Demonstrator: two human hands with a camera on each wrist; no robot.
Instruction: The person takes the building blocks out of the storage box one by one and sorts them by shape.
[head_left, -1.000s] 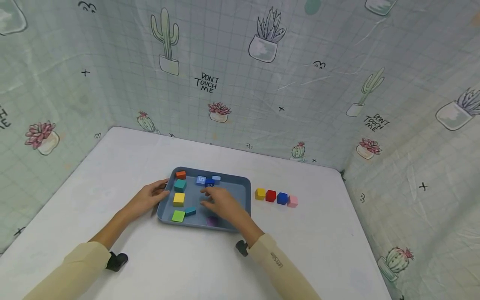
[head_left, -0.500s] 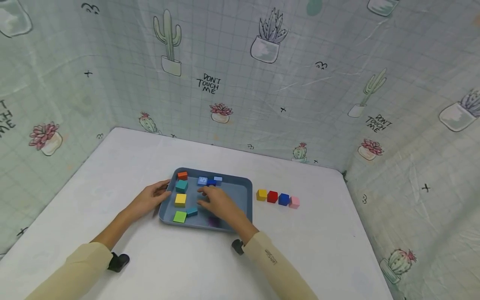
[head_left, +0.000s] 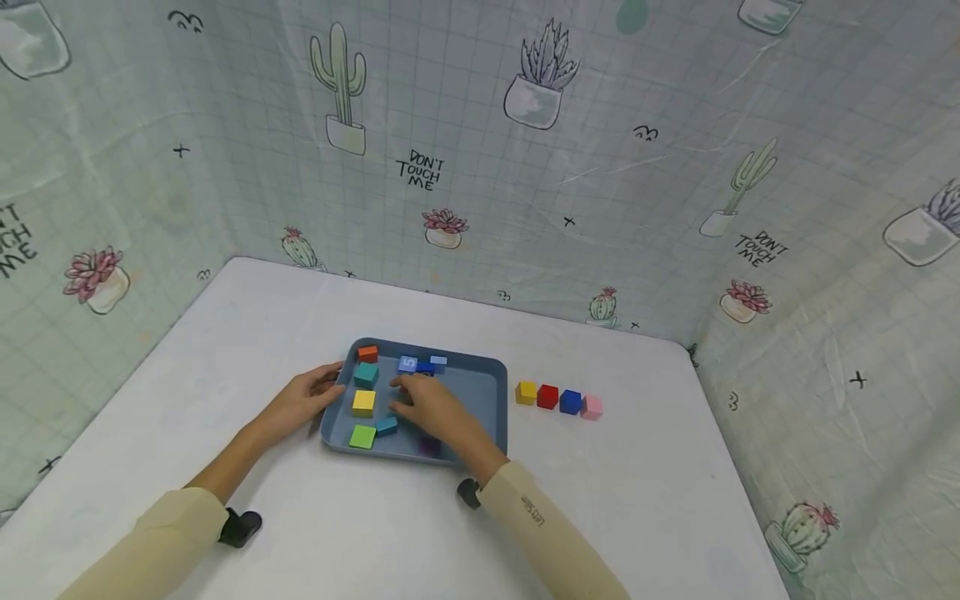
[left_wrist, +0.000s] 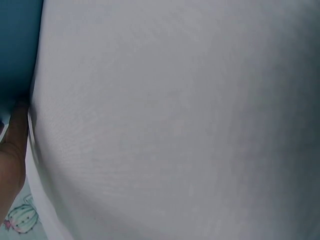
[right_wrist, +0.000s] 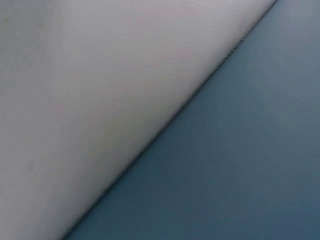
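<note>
A blue-grey tray (head_left: 483, 392) lies on the white table. It holds orange (head_left: 367, 353), teal (head_left: 366, 374), yellow (head_left: 363, 402) and green (head_left: 362, 436) blocks in a left column, plus a small teal block (head_left: 386, 426). Blue blocks (head_left: 407, 364) sit at the back and a purple block (head_left: 430, 446) at the front. My right hand (head_left: 415, 398) hovers over the tray's middle with fingers loosely stretched leftward; I see nothing in it. My left hand (head_left: 307, 398) rests against the tray's left rim, where the left wrist view shows a finger (left_wrist: 12, 150) beside the tray's edge (left_wrist: 15, 50).
Yellow (head_left: 526, 392), red (head_left: 547, 396), blue (head_left: 570, 402) and pink (head_left: 592, 407) cubes stand in a row on the table right of the tray. Cactus-print cloth walls close in the table at the back and both sides. The right wrist view shows only the tray (right_wrist: 240, 165) and table.
My right hand has slid a little to the left across the tray, nearer the yellow and small teal blocks. The left hand stays at the rim.
</note>
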